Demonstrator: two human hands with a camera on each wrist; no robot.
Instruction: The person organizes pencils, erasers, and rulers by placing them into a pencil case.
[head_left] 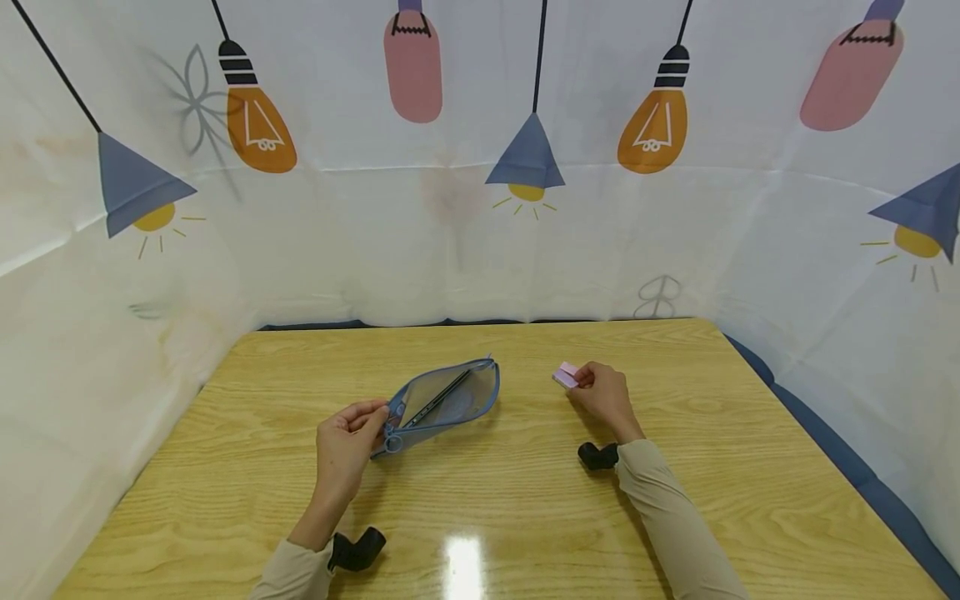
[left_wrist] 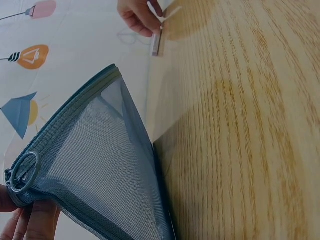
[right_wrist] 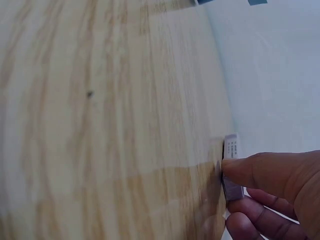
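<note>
My left hand [head_left: 343, 446] pinches the near left end of a blue mesh zip pencil case [head_left: 459, 408]. The case gapes along its top, and a dark pencil [head_left: 437, 400] lies slantwise inside. A round ring pull [left_wrist: 26, 172] hangs at the held end, close to the fingers. To the right, my right hand [head_left: 606, 398] holds a small flat pink-and-lilac block [head_left: 566, 376] between thumb and fingers, low at the tabletop. Small print shows on the narrow side of the block [right_wrist: 231, 147] in the right wrist view.
Both hands work over a light wood-grain table [head_left: 480, 500]. Behind it hangs a white curtain [head_left: 375, 242] printed with lamps and bulbs. Black wrist-worn pieces [head_left: 360, 550] stick out beside both beige sleeves [head_left: 667, 508].
</note>
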